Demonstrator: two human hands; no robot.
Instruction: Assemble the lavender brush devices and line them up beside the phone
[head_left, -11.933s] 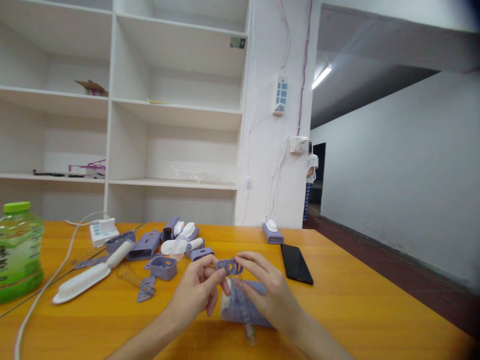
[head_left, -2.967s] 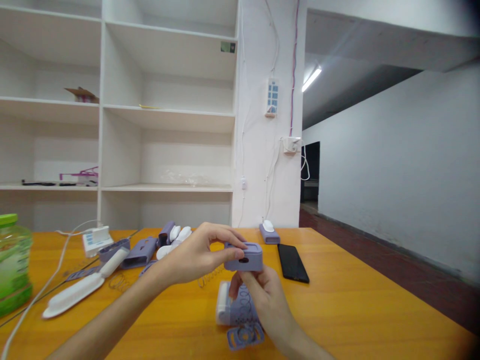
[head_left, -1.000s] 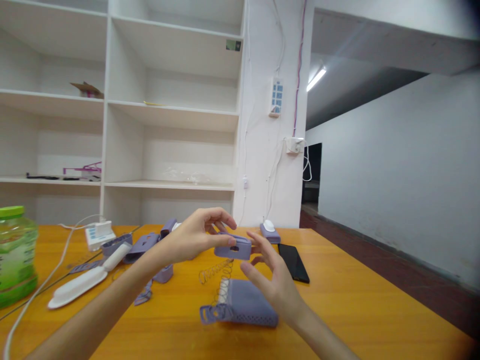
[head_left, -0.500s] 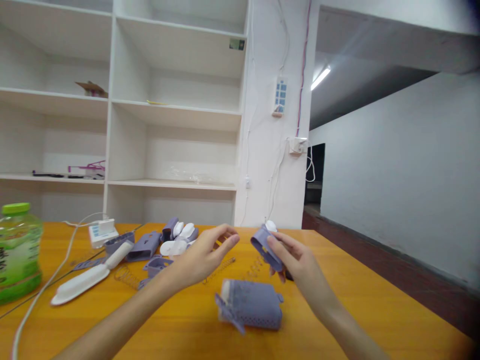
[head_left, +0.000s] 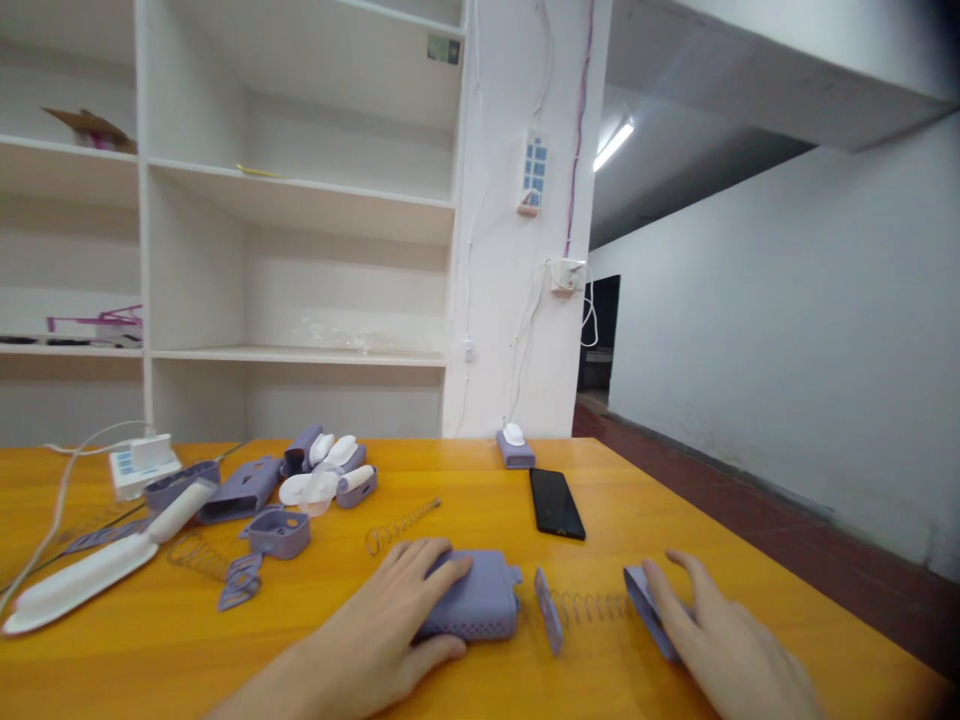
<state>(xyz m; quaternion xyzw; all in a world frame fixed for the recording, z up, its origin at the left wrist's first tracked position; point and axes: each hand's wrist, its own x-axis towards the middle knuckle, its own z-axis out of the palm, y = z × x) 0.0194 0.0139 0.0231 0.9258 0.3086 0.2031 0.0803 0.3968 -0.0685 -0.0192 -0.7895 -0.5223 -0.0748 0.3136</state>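
Left-hand grip: the left hand [head_left: 382, 625] closes loosely over the left part of the purple case [head_left: 487, 597], fingers across the top, thumb low on the near side.
Right-hand grip: the right hand [head_left: 724, 640] has its thumb against the purple end cap [head_left: 651, 618]; the fingers behind are hidden, so I cannot tell whether it is clamped.
Purple case: lower centre of the frame, lying flat on the tabletop [head_left: 600, 690].
Spring and plate: the coil spring [head_left: 589, 607] spans the gap between the purple plate [head_left: 549, 610] and the end cap, lower right of centre.
Case handling: probably light, stiff plastic, rather smooth; best held by its two long sides, leaving the tabbed right end free.
Cap handling: likely light and rigid; pinch its outer walls.
Spring handling: likely springy and easily snagged; thin plate better held by its edges.
Left forearm: enters from the bottom edge, left of centre, palm down.
Right wrist: at the lower right, hand angled inward, index finger raised.
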